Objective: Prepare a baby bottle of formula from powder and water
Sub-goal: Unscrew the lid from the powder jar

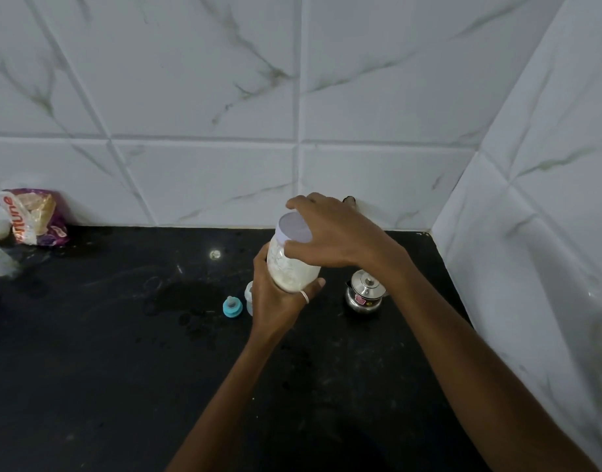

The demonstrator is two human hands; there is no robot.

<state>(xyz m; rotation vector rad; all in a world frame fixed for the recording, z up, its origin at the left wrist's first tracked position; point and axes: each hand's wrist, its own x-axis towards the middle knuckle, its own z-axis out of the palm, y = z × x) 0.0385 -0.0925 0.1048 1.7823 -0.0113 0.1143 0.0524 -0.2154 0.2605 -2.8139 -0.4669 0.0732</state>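
A clear jar of white powder (291, 267) with a pale lilac lid (294, 228) is held tilted above the black counter (122, 352). My left hand (275, 301) grips the jar's body from below, a ring on one finger. My right hand (330, 233) curls over the lid from the right. Just left of my left hand, a clear baby bottle (248, 296) stands on the counter, mostly hidden. The bottle's teal collar with its teat (232, 306) lies beside it.
A small lidded steel pot (364, 292) stands right of my hands. A purple and white food packet (34, 218) leans on the tiled wall at far left, with a white object and a clear bottle (0, 257) near it. A wet patch (187, 298) marks the counter.
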